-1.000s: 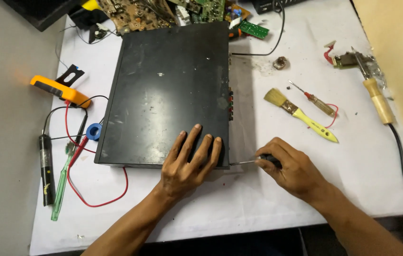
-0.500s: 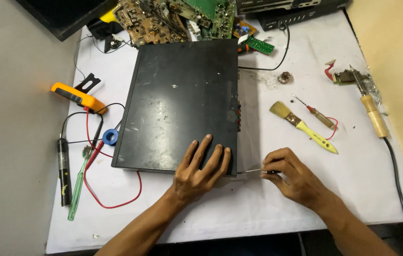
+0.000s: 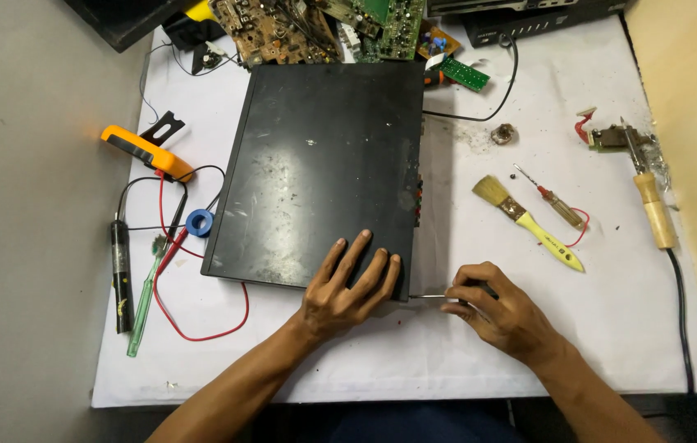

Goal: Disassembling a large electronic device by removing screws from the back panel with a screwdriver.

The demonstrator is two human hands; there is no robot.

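A flat black metal device case (image 3: 315, 164) lies on the white-covered table. My left hand (image 3: 348, 287) rests flat on its near right corner, fingers spread. My right hand (image 3: 496, 312) grips a screwdriver (image 3: 434, 295) with a dark handle. Its thin shaft points left, with the tip at the case's near right side edge.
A yellow-handled brush (image 3: 529, 221) and a small red-tipped screwdriver (image 3: 553, 205) lie right of the case. A wooden-handled soldering iron (image 3: 652, 205) is at far right. An orange meter (image 3: 147, 152), red and black leads, a blue tape roll (image 3: 199, 222) sit left. Circuit boards (image 3: 315, 29) lie at the back.
The view has shifted, so the case and tools sit lower and further right in frame. My hands keep the same hold on the case corner and the screwdriver.
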